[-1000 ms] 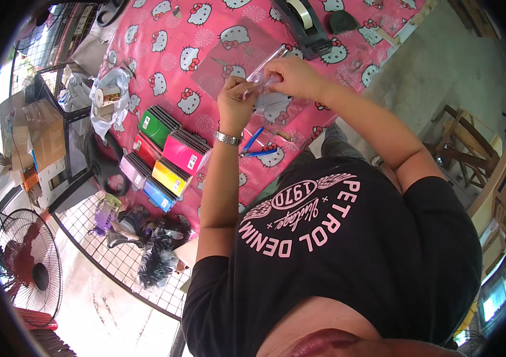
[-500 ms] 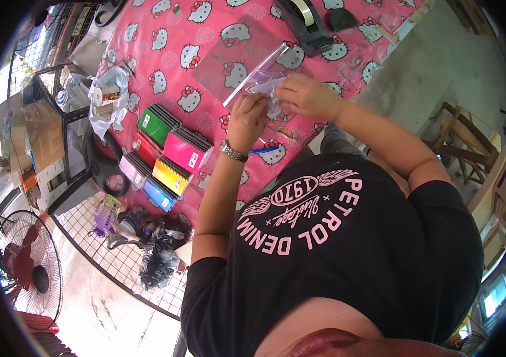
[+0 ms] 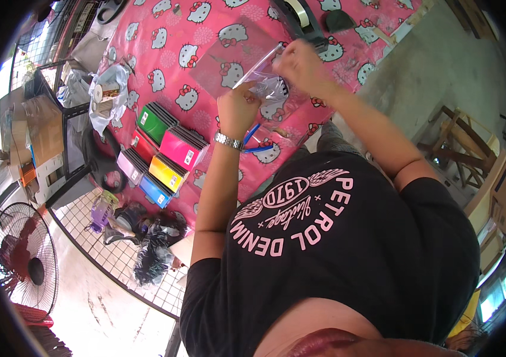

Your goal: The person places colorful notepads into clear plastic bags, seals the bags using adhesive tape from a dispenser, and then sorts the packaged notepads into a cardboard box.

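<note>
My shirt [image 3: 348,262]: pale pink print on black; a curved row of capitals, a four-digit number inside an oval and a slanted script word between two small crosses, all clear enough for me to read.
Notebooks [image 3: 183,145]: by the left edge of my table [image 3: 168,56]; small white labels near the cover corners, their print too fine for me to read.
Purple bottle [image 3: 102,213]: beyond that same left edge; dark capitals on its side, only partly readable from where I am.
White bag [image 3: 117,78]: at the table's left edge; a container [image 3: 109,93] there has brownish marking I cannot make out.
</note>
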Demonstrator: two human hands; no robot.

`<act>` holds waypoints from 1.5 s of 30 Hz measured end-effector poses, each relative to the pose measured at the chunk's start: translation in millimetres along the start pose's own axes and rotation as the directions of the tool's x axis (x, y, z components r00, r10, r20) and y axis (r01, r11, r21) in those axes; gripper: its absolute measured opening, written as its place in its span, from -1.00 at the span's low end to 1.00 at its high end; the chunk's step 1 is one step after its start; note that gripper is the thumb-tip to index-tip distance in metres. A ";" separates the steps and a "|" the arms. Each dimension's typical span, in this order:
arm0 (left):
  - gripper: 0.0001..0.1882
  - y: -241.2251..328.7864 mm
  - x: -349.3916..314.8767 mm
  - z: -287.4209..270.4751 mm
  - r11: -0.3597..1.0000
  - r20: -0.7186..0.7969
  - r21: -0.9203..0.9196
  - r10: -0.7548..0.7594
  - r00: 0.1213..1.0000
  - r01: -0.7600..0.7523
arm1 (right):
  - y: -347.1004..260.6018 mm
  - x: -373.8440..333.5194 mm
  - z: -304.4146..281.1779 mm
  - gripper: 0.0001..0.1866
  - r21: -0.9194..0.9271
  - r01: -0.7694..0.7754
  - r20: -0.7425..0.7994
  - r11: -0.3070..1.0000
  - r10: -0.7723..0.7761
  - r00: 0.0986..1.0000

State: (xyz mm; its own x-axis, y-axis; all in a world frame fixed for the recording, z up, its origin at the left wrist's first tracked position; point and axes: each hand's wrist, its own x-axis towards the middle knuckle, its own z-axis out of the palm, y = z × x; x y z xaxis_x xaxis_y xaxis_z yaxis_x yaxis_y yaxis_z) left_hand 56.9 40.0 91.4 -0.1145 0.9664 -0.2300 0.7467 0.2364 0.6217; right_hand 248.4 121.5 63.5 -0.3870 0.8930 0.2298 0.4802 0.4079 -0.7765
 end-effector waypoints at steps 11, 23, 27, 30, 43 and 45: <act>-0.60 -23.8 14.2 1.7 0.945 0.051 -0.325 0.064 0.997 -0.044 | 89.7 -21.9 -27.7 -0.82 0.490 -0.428 -0.031 0.759 0.506 0.862; -0.62 -26.4 8.5 5.6 0.645 0.286 -0.716 -0.081 0.955 0.269 | -3.3 64.2 -17.8 -0.69 0.424 -0.437 0.836 0.793 -0.158 0.525; -0.50 -27.0 9.4 5.4 0.668 0.235 -0.721 -0.014 0.972 0.184 | -33.1 107.4 15.3 -0.49 0.011 0.358 0.941 0.934 -0.131 0.313; -0.37 -10.1 11.4 0.5 0.576 0.234 -0.790 -0.034 0.972 0.210 | 6.9 120.4 40.5 -0.37 -0.093 0.224 0.981 0.970 0.050 0.189; -0.67 -79.7 -83.8 85.1 0.166 0.706 -0.697 -0.009 0.708 0.697 | -73.6 16.7 20.5 -0.21 0.002 0.352 0.593 0.936 -0.284 0.753; -0.68 -67.0 -85.4 75.4 0.105 0.506 -0.852 -0.085 0.859 0.512 | -67.8 19.0 0.8 -0.18 0.177 0.185 0.557 0.967 -0.254 0.791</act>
State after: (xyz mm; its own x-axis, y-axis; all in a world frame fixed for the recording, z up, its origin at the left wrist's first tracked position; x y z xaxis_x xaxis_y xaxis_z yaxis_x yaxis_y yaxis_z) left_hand 66.0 -66.0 13.0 0.1700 0.7589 -0.6287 -0.5383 0.6059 0.5858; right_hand 207.9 110.8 120.1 -0.8665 0.4964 0.0517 0.2528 0.5260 -0.8120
